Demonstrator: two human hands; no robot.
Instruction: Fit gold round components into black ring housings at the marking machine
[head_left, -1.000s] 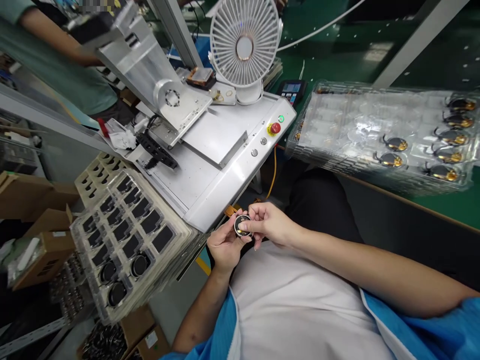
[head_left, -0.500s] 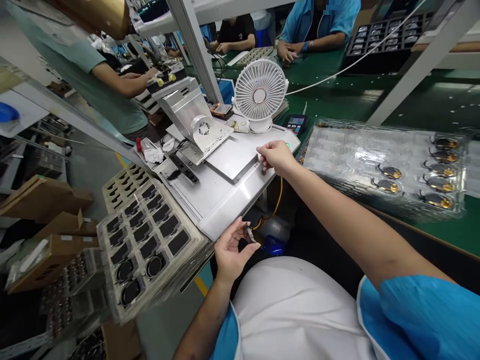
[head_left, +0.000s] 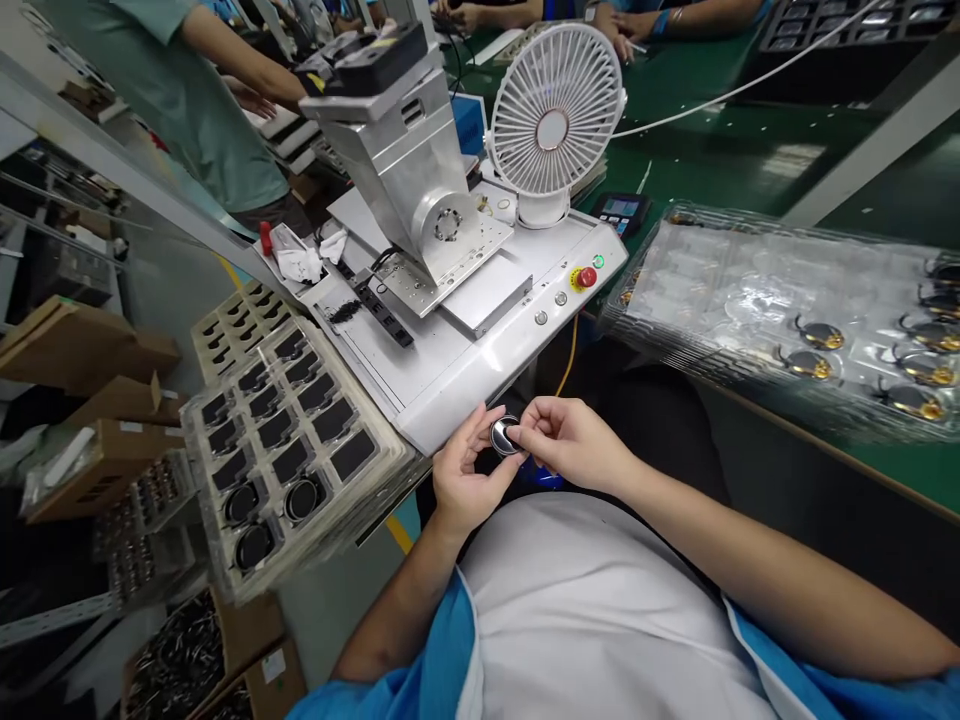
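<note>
A round black watch case [head_left: 504, 436] with a shiny silver rim is tilted between my two hands, just in front of the machine's front edge. My left hand [head_left: 466, 470] grips its side between thumb and fingers. My right hand [head_left: 574, 440] is closed at the opposite side, its thumb and fingertips pressed on the face and rim. Those fingertips cover part of the case. Beyond my hands stands a white bench machine [head_left: 465, 395] with an aluminium head [head_left: 420, 190] over a flat metal plate [head_left: 491, 295].
Left stands a stack of clear trays [head_left: 289, 460] holding black parts. Clear trays [head_left: 720, 290] with round parts and orange flex strips are at right. A white fan [head_left: 553, 120] and red stop button [head_left: 586, 277] are on the machine. A co-worker [head_left: 202, 110] stands at upper left.
My right hand has come back from the machine's front panel to the watch case in my left hand. The case face now turns upward. The metal plate sits further under the aluminium head.
</note>
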